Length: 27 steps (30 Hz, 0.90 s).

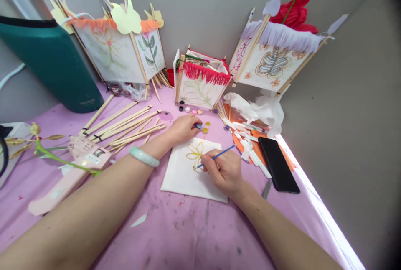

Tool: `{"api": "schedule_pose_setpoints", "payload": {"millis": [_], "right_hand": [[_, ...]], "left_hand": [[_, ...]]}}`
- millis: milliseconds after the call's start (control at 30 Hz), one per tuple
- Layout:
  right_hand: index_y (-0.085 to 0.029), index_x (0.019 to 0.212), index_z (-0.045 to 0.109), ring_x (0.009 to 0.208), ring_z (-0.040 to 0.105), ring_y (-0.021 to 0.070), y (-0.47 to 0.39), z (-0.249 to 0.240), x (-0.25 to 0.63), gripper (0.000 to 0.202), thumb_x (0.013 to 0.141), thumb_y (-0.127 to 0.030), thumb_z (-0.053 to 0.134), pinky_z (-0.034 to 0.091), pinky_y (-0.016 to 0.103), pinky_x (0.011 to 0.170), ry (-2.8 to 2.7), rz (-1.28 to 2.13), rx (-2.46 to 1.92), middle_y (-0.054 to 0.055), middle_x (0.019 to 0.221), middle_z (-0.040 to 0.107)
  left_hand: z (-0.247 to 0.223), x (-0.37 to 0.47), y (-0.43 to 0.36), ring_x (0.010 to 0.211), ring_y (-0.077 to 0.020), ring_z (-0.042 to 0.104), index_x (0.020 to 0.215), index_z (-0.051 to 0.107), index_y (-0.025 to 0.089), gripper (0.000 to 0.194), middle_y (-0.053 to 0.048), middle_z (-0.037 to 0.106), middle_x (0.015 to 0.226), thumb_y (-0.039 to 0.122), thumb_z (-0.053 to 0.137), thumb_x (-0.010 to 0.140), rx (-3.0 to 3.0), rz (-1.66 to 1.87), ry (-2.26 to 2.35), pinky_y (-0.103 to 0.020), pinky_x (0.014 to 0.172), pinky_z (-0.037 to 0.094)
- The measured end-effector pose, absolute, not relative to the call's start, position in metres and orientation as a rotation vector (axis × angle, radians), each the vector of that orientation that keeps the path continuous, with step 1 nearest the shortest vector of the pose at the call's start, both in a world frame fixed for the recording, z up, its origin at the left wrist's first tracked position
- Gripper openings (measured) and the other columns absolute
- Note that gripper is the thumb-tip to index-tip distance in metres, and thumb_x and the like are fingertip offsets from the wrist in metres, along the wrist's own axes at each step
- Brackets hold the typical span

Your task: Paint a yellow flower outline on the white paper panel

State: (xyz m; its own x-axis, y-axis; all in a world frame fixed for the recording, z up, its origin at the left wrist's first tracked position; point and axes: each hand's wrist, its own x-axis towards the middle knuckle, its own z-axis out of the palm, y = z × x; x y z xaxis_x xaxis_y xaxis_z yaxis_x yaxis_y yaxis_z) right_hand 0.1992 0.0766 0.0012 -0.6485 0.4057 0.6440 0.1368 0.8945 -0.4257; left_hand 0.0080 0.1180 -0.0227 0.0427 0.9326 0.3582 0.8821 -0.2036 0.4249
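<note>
My right hand pinches a thin blue paintbrush, its tip down on a white square panel. A yellow flower outline is painted on the panel, and the brush tip is at its lower part. Beyond the panel's far edge, my left hand has its fingers closed on a small paint pot that looks blue. A jade-coloured bangle circles the left wrist. Small yellow paint spots lie just right of the left fingers. More little paint pots stand behind the hand.
Wooden sticks and a pink glue gun lie left. Painted lanterns stand along the wall, with a teal bottle at far left. Right are a black phone, white scraps, orange paper and a blade.
</note>
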Motion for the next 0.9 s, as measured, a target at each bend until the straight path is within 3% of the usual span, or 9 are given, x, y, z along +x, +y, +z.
{"api": "schedule_pose_setpoints", "payload": {"millis": [233,433,633,900], "right_hand": [[-0.019,0.065,0.057,0.047,0.057,0.0097,0.076,0.002,0.199,0.026,0.089,-0.021,0.045,0.044,0.021,0.050,-2.283,0.574,-0.252,-0.001,0.051,0.060],[-0.019,0.056,0.055,0.047,0.057,0.0079,0.075,0.005,0.202,0.034,0.089,-0.019,0.045,0.044,0.019,0.049,-2.202,0.701,-0.279,-0.002,0.051,0.060],[-0.018,0.068,0.061,0.048,0.059,0.0088,0.086,0.000,0.205,0.026,0.090,-0.024,0.047,0.044,0.021,0.049,-2.013,0.419,-0.685,-0.001,0.058,0.064],[-0.016,0.071,0.061,0.048,0.057,0.0089,0.090,-0.005,0.203,0.024,0.090,-0.022,0.048,0.041,0.022,0.049,-2.116,0.278,-0.621,0.000,0.057,0.064]], "left_hand": [[-0.024,0.007,0.119,0.074,-0.0155,0.057,0.096,0.066,0.017,0.021,-0.004,0.063,0.085,0.022,0.055,0.079,2.207,0.881,1.915,-0.027,0.072,0.045],[-0.024,0.008,0.119,0.075,-0.0160,0.057,0.096,0.066,0.016,0.021,-0.005,0.063,0.086,0.022,0.055,0.079,2.213,0.889,1.915,-0.027,0.071,0.045],[-0.023,0.007,0.119,0.077,-0.0164,0.057,0.094,0.066,0.018,0.019,-0.004,0.063,0.085,0.023,0.054,0.079,2.222,0.865,1.918,-0.026,0.070,0.045],[-0.025,0.007,0.119,0.075,-0.0164,0.057,0.095,0.066,0.017,0.021,-0.005,0.062,0.085,0.023,0.054,0.079,2.223,0.885,1.908,-0.027,0.071,0.045]]}}
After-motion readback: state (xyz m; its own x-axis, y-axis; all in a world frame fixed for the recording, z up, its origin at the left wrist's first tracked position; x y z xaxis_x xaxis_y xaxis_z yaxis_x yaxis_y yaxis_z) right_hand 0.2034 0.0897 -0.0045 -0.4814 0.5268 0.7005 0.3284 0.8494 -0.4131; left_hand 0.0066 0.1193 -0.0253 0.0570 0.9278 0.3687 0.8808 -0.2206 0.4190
